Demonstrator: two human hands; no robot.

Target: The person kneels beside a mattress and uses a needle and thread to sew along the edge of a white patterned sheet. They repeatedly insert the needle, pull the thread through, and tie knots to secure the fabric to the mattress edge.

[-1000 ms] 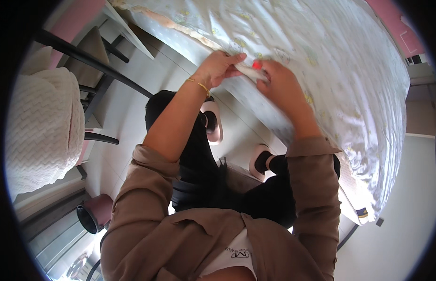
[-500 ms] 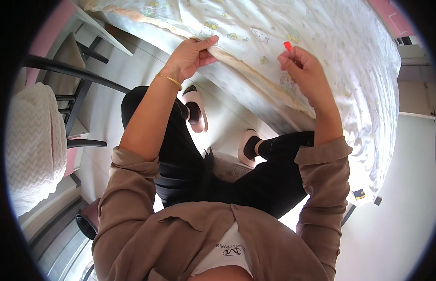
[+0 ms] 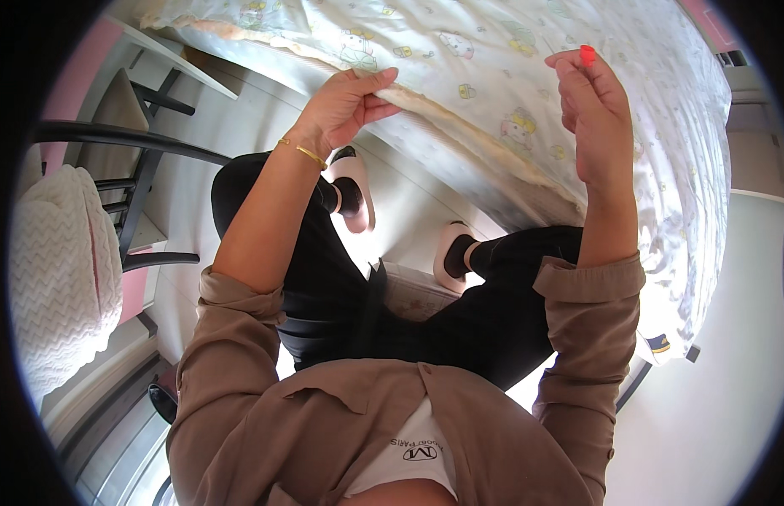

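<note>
A white bed cover (image 3: 459,46) with pale cartoon figures spreads over the far side, a cream, fluffy edge running along its near border. My left hand (image 3: 350,105) pinches this edge between thumb and fingers. Off to the right, my right hand (image 3: 596,105) is raised above the cover, its thumb and fingertips pressed together. Whatever is in that pinch is too thin to make out. A small red cap-like piece (image 3: 587,56) sits at a finger of the right hand.
Below the cover hangs a pale mattress side (image 3: 485,198), close to my knees. At left stands a dark-framed chair (image 3: 139,135), with a white quilted cloth (image 3: 63,278) near it. A patterned box (image 3: 409,295) lies on the floor between my legs.
My right hand has moved up and to the right, away from the cover's edge, carrying the red piece with it. The left hand keeps its pinch nearly in place.
</note>
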